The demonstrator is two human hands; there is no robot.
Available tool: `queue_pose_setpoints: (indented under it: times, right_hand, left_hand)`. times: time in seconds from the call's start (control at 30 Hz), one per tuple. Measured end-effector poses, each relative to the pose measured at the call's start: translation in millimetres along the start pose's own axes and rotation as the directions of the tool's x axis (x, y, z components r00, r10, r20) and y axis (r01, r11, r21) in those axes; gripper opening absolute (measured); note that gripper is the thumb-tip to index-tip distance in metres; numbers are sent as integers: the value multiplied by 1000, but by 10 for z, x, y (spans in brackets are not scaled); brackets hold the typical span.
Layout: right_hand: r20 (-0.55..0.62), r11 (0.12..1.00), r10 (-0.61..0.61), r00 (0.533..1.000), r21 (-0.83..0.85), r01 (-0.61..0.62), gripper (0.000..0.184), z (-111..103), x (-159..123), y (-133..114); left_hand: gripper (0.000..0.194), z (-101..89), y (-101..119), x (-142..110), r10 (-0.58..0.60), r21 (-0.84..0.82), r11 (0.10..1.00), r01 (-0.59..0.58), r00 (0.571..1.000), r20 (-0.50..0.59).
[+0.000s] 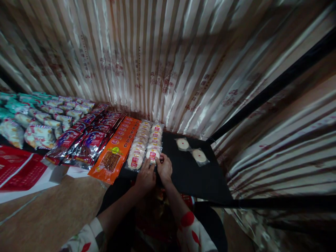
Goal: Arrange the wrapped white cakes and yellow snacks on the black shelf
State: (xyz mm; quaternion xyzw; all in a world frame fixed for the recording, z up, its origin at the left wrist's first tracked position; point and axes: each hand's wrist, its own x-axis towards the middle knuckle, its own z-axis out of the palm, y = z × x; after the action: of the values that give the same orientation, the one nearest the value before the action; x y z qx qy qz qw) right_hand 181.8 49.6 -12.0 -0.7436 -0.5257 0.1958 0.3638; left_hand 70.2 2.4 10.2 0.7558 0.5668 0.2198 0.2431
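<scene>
- Left hand (145,177): placed at the near end of the two rows of round cake packets (145,144), fingers resting on the nearest packet (152,155); grip state on it cannot be told from this view.
- Right hand (165,168): directly beside the left hand, fingertips touching the same nearest packet at its right edge; fingers curled, whether clamped or only resting cannot be told.
- Nearest packet: lying flat on the black bench (189,175), at the near end of the right-hand row, red label visible.
- Rows of round cake packets: overlapping, running away from the hands toward the striped curtain (162,59).
- Two single clear packets (191,149): flat on the bench to the right of the rows, just beside each other, well apart from both hands.
- Orange packets (118,150): laid in a strip just left of the cake rows.
- Dark red packets (86,138): further left, overlapping.
- Pale and teal bags (36,119): at far left.
- Red and white cardboard box (21,173): at lower left, near the dark red packets.
- Sleeves (193,232): white with red spots, at the bottom edge.
</scene>
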Motion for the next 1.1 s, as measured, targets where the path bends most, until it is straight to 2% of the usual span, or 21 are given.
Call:
queue_pose_setpoints:
  times: [0.23, 0.43, 0.57, 0.73, 0.93, 1.1]
  right_hand:
    - [0, 1000, -19, 1000, -3, 19, 37, 15, -21, -7]
    - [14, 1000, 9, 1000, 13, -9, 41, 13, -36, -8]
    - [16, 1000, -8, 1000, 19, 8, 46, -6, -44, -21]
    - [51, 1000, -6, 999, 0, 6, 36, -6, -27, -31]
    - [9, 976, 69, 998, 208, -70, 39, 14, -62, 41]
    - [-27, 912, 48, 998, 408, -32, 40, 0, -243, 125]
  left_hand:
    - [49, 11, 1, -12, 31, 61, 998, -30, 999, -18]
    - [51, 49, -17, 8, 38, 98, 994, -38, 999, 8]
    - [50, 93, -37, 8, 59, 93, 994, -57, 998, -20]
    - [48, 149, -54, 11, 75, 81, 994, -70, 996, -58]
    - [49, 191, -85, -26, 114, 104, 989, -103, 989, -100]
    - [44, 237, -84, -78, 117, 103, 989, -107, 988, -98]
